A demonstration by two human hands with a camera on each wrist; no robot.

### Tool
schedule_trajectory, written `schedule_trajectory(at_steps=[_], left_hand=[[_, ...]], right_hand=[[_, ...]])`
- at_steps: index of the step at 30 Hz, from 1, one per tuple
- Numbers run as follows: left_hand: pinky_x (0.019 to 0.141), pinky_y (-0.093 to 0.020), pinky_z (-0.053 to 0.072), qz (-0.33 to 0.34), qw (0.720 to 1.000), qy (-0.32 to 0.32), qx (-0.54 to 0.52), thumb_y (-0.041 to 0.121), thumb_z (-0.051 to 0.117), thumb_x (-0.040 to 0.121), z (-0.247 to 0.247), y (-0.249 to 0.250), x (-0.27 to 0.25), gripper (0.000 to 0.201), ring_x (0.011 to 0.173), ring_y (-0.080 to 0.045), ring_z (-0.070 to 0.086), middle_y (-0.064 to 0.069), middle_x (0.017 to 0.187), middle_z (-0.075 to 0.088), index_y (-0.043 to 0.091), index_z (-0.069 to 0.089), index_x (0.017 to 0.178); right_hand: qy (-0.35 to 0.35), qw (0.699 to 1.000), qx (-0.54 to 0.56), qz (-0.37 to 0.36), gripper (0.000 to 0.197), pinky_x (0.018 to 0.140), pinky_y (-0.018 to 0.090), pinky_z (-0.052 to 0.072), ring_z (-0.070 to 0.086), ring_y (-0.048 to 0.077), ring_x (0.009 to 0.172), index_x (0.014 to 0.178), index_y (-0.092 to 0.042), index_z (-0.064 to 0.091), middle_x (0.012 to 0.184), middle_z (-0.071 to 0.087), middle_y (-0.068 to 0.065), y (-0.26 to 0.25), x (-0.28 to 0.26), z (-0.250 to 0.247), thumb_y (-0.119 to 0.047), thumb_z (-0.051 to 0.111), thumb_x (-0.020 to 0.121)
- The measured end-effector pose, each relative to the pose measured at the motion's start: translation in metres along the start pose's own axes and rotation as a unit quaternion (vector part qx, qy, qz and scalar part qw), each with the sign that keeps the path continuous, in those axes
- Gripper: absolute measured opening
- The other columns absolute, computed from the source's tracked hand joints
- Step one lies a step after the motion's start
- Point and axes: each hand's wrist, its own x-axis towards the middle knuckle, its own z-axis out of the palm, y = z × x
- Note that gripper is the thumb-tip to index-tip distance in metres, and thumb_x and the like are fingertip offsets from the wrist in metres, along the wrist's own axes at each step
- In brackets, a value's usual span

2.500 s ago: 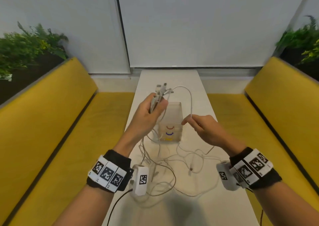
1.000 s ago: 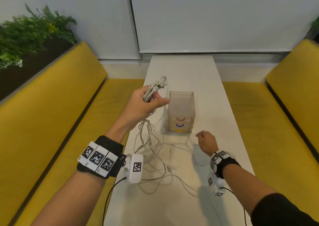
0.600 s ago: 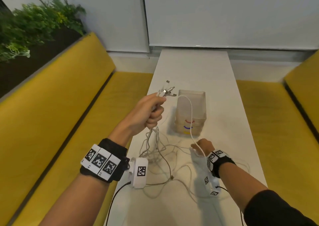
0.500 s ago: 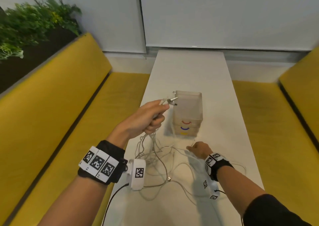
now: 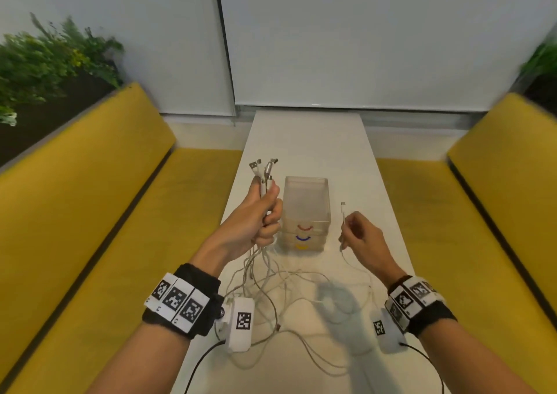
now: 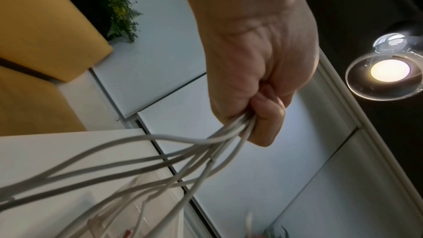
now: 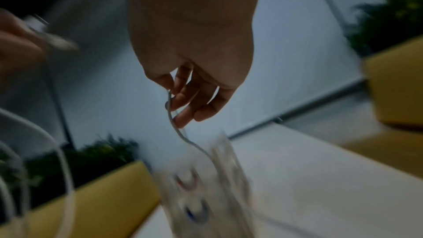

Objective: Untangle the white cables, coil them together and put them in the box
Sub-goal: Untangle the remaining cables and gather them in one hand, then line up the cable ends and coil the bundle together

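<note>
You are holding cable ends in both hands above a white table.

Nearest you, below and between your wrists, the loose white cables point(image 5: 289, 297) are lying in a tangle on the table point(image 5: 307, 140). Your left hand point(image 5: 256, 216) is gripping a bunch of cables in a closed fist, their plugs point(image 5: 265, 164) sticking up above your thumb. Your right hand point(image 5: 361, 237) is pinching a single cable end point(image 5: 343, 213) between thumb and fingers, its plug pointing up. Between your hands and just beyond them, the clear box point(image 5: 306, 210) is standing upright on the table.
</note>
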Motion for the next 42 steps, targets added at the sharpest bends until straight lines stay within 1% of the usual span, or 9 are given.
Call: schedule_trajectory(at_steps=[9, 16, 19, 22, 26, 30, 34, 37, 42], left_hand=[[0.046, -0.025, 0.02, 0.046, 0.997, -0.021, 0.063, 0.051, 0.039, 0.104, 0.041, -0.003, 0.004, 0.033, 0.051, -0.009, 0.022, 0.005, 0.064, 0.03, 0.037, 0.032, 0.133], [0.052, -0.02, 0.042, 0.113, 0.986, 0.055, 0.109, 0.042, 0.041, 0.106, 0.061, -0.009, -0.001, 0.017, 0.054, -0.002, 0.051, 0.009, 0.068, 0.055, 0.028, 0.047, 0.115], [0.067, -0.026, 0.056, 0.111, 0.987, 0.09, 0.078, 0.038, 0.041, 0.107, 0.068, -0.014, -0.001, 0.026, 0.076, -0.007, 0.067, -0.002, 0.09, 0.066, 0.021, 0.05, 0.124], [0.093, -0.037, 0.058, 0.103, 0.986, 0.119, 0.049, 0.05, 0.044, 0.102, 0.068, -0.013, 0.0, 0.055, 0.109, -0.021, 0.069, -0.013, 0.111, 0.065, 0.014, 0.04, 0.143], [0.107, -0.051, 0.048, 0.139, 0.986, 0.091, 0.004, 0.049, 0.047, 0.102, 0.061, 0.007, -0.006, 0.044, 0.1, -0.029, 0.067, -0.008, 0.08, 0.06, 0.011, 0.049, 0.124], [0.114, -0.043, 0.042, 0.17, 0.984, 0.042, -0.013, 0.036, 0.036, 0.109, 0.064, 0.033, -0.018, 0.025, 0.087, -0.028, 0.07, -0.008, 0.064, 0.047, 0.013, 0.046, 0.104], [0.095, -0.051, 0.054, 0.222, 0.974, -0.004, 0.032, 0.039, 0.032, 0.109, 0.07, 0.055, -0.029, 0.029, 0.077, -0.04, 0.067, -0.009, 0.06, 0.056, 0.026, 0.051, 0.092], [0.052, -0.033, 0.055, 0.232, 0.972, -0.033, 0.019, 0.041, 0.034, 0.108, 0.066, 0.065, -0.035, 0.03, 0.057, -0.045, 0.055, -0.027, 0.06, 0.039, 0.015, 0.043, 0.096], [0.039, -0.025, 0.028, 0.305, 0.949, -0.024, -0.07, 0.04, 0.036, 0.105, 0.045, 0.1, -0.051, 0.025, 0.04, -0.012, 0.025, 0.0, 0.056, 0.029, 0.017, 0.039, 0.093]], right_hand=[[-0.086, 0.976, 0.005, -0.199, 0.008, 0.053, 0.025, 0.052, 0.06, 0.011, 0.05, 0.101, -0.011, 0.05, 0.067, 0.064, 0.003, -0.129, -0.029, -0.008, -0.018, 0.048, 0.103], [-0.053, 0.983, 0.031, -0.173, 0.008, 0.048, 0.046, 0.055, 0.064, 0.032, 0.052, 0.092, -0.009, 0.056, 0.072, 0.069, 0.007, -0.131, -0.045, 0.012, -0.015, 0.053, 0.097], [-0.028, 0.986, 0.054, -0.154, 0.011, 0.047, 0.035, 0.05, 0.062, 0.022, 0.052, 0.089, -0.009, 0.054, 0.072, 0.068, 0.006, -0.131, -0.05, 0.02, -0.015, 0.056, 0.097], [-0.035, 0.985, 0.104, -0.13, 0.019, 0.055, 0.029, 0.048, 0.058, 0.01, 0.063, 0.094, -0.014, 0.047, 0.083, 0.061, 0.006, -0.132, -0.054, 0.024, -0.02, 0.065, 0.093], [-0.059, 0.982, 0.051, -0.172, 0.065, 0.078, 0.026, 0.054, 0.057, 0.004, 0.1, 0.13, -0.025, 0.04, 0.121, 0.05, -0.002, -0.133, -0.053, 0.019, -0.03, 0.08, 0.079], [-0.014, 0.98, 0.073, -0.184, 0.084, 0.094, 0.026, 0.05, 0.048, 0.004, 0.116, 0.139, -0.028, 0.036, 0.124, 0.041, -0.006, -0.148, -0.047, 0.017, -0.028, 0.081, 0.068], [-0.117, 0.948, 0.252, -0.157, 0.068, 0.095, 0.044, 0.056, 0.063, 0.019, 0.115, 0.136, -0.016, 0.034, 0.131, 0.049, 0.013, -0.164, -0.045, 0.021, 0.0, 0.071, 0.081], [-0.199, 0.932, 0.253, -0.17, 0.025, 0.067, 0.055, 0.052, 0.061, 0.032, 0.066, 0.111, -0.012, 0.056, 0.082, 0.063, 0.013, -0.166, -0.047, 0.021, 0.002, 0.061, 0.092], [-0.228, 0.959, 0.098, -0.134, 0.015, 0.054, 0.029, 0.042, 0.048, 0.012, 0.057, 0.084, -0.029, 0.068, 0.069, 0.056, -0.002, -0.125, -0.045, 0.016, -0.017, 0.063, 0.093]])
